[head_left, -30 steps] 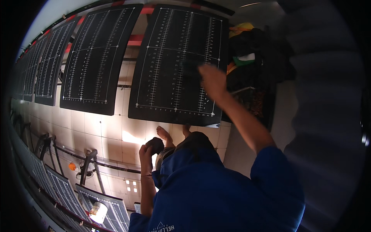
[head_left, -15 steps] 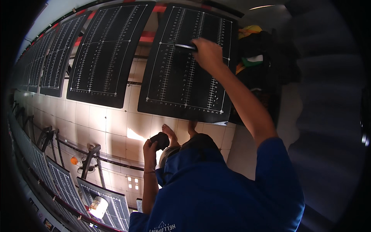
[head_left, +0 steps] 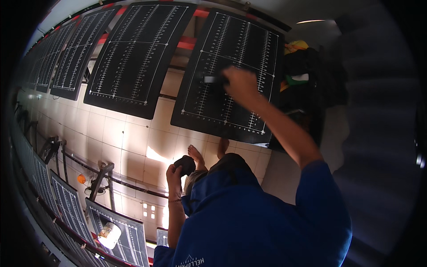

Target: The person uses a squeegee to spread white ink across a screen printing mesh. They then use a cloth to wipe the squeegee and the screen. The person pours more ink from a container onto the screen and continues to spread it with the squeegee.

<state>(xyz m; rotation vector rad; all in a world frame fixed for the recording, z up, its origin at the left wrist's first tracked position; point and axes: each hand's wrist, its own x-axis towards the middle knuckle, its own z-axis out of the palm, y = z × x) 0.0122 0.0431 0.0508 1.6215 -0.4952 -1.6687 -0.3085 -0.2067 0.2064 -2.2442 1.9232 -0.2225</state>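
My right hand is closed around a dark, flat hand-held tool with a pale edge, blurred by motion. It is over the near half of a black board printed with white ruler-like scales and a frame line. Whether the tool touches the board I cannot tell. Down by my body, my left hand grips a crumpled-looking black object, probably cloth. That hand stays apart from the board, above the tiled floor.
Similar black boards run in a row to the left on a frame with red bars. A second row with a white container stands at lower left, near a fan. Dark items with coloured cloth lie right of the board.
My right hand has drawn the tool toward me over the board, from about its middle line into the near half. The whole view has shifted slightly. My left hand keeps its hold.
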